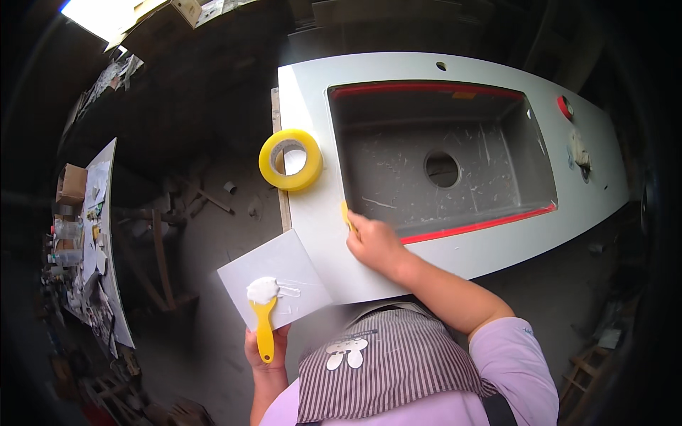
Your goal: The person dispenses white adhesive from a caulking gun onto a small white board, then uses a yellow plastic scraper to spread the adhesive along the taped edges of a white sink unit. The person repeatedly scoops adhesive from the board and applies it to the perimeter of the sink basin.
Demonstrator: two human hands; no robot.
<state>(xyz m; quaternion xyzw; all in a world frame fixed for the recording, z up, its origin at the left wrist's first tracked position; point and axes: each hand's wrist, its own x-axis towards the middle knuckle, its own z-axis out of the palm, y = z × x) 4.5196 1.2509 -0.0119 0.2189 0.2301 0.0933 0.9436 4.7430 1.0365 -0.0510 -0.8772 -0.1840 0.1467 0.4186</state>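
I see right hand (pixel 374 246) gripping scraper (pixel 345 212), axis near 12–6 o'clock, tip toward 12; left hand (pixel 278 352) gripping board (pixel 291 259).

Main light source: a bright opening (pixel 96 18), far to the upper left of the sink (pixel 398 153), overexposed to plain white. The slab (pixel 307 227) around the sink reflects strongly and is the brightest large surface. Inside the sink, the upper wall lies in shadow. The floor (pixel 206 245) left of the sink is dim; above the sink, detail sinks into near-black. Blur: the right hand (pixel 376 245), at the sink's lower-left corner, is slightly soft. Distortion: fisheye; straight edges bow outward from the sink.
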